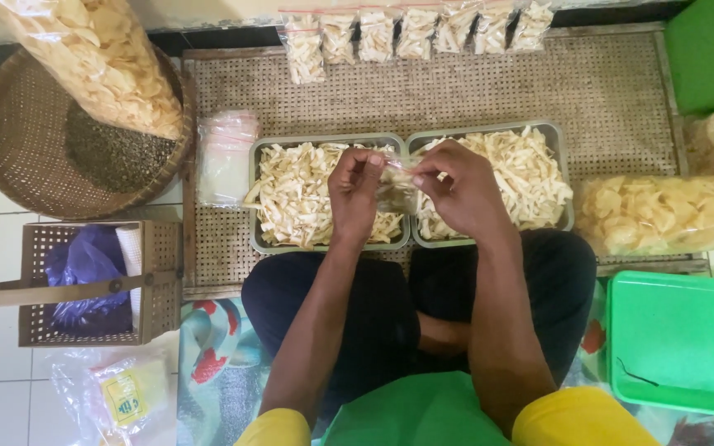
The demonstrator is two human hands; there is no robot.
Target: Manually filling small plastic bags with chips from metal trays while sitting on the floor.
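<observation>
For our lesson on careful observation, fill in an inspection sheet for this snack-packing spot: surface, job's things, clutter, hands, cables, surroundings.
Surface: woven mat on a tiled floor.
Job's things: small clear bag held over two metal trays of pale chips; row of filled packets at the far edge.
Clutter: stack of empty bags; large bags of chips.
Hands: left hand and right hand both pinch the small bag's mouth; grip closed.
Cables: nothing seen.
Surroundings: round woven tray, woven basket, green lid.
</observation>
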